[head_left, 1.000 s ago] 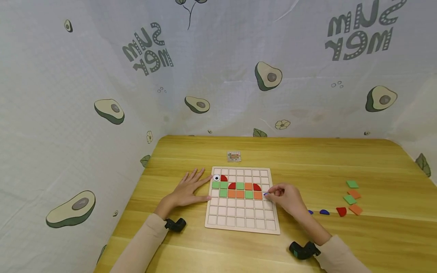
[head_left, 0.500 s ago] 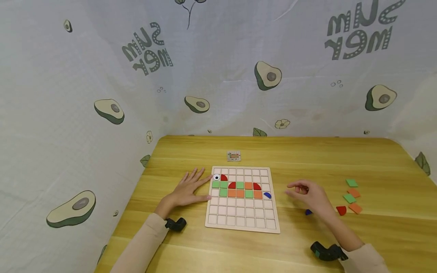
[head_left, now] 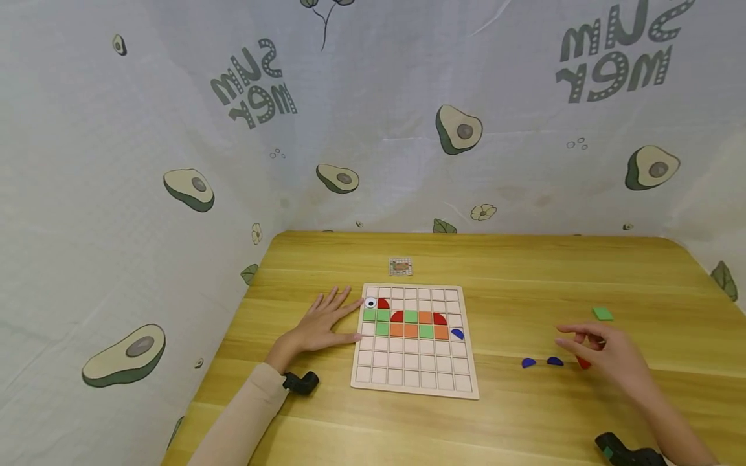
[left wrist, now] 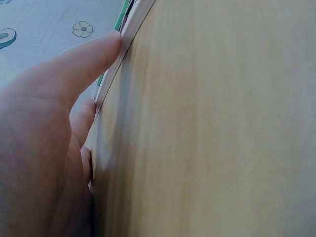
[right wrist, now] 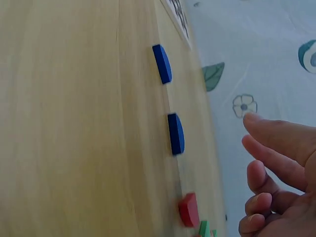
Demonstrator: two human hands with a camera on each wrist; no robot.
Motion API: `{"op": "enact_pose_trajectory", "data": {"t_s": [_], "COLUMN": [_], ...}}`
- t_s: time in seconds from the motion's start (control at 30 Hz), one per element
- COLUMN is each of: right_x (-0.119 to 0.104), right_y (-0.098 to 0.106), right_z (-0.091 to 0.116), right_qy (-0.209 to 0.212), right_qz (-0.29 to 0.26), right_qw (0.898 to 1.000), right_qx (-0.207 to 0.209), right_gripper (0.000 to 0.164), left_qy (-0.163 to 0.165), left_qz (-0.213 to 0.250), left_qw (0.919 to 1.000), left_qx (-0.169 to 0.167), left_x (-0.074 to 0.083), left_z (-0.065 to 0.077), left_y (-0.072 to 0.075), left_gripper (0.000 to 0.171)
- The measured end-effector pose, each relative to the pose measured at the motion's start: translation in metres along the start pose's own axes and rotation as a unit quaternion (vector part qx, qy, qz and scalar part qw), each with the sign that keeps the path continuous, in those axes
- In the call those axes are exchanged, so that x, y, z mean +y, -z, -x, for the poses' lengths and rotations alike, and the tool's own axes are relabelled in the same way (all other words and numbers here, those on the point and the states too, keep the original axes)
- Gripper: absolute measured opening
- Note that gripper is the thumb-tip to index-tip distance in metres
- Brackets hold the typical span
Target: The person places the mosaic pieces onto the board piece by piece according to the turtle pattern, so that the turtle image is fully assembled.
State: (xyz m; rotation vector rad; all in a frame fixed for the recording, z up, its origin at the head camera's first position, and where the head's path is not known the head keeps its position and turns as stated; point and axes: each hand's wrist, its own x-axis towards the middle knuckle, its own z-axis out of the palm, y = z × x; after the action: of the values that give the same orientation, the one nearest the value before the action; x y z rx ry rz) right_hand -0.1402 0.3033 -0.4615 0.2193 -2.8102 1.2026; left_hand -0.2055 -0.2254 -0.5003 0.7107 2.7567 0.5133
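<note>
My left hand (head_left: 317, 327) lies with fingers spread on the table, its thumb and index finger touching the left edge of a wooden grid board (head_left: 414, 362). Green, orange and red pieces fill cells across the board, with a round eye piece (head_left: 370, 303) at upper left. A blue half-disc (head_left: 457, 334) sits slanted in a right-column cell. Off to the right, my right hand (head_left: 609, 356) hovers with thumb and index finger apart, holding nothing. It partly covers a red quarter-disc (head_left: 583, 364), which shows in the right wrist view too.
Two blue half-discs (head_left: 528, 363) (head_left: 555, 361) lie on the table between the board and the right hand. A green square (head_left: 603, 314) lies beyond that hand. A small picture card (head_left: 400, 266) is behind the board. Printed cloth (head_left: 384, 194) hangs along the table's back.
My right hand let go of the blue half-disc on the board and moved right, past the two blue half-discs to the loose pieces. The left hand has stayed in place.
</note>
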Motion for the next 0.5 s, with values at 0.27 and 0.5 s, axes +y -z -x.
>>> {"op": "enact_pose_trajectory", "data": {"t_s": [0.27, 0.5], "right_x": [0.024, 0.041], "right_y": [0.022, 0.028], "right_z": [0.019, 0.031], "right_qy": [0.011, 0.028], "right_qz": [0.026, 0.025], "right_qw": [1.0, 0.999], "right_qx": [0.008, -0.002], "right_gripper": [0.024, 0.031], "left_qy": [-0.008, -0.007], "left_qz": [0.004, 0.007], "left_qw": [0.9999, 0.9999], "left_qx": [0.012, -0.002], "left_x": [0.0, 0.001], "left_z": [-0.001, 0.002], "left_y": [0.001, 0.001], "left_gripper": [0.082, 0.082]}}
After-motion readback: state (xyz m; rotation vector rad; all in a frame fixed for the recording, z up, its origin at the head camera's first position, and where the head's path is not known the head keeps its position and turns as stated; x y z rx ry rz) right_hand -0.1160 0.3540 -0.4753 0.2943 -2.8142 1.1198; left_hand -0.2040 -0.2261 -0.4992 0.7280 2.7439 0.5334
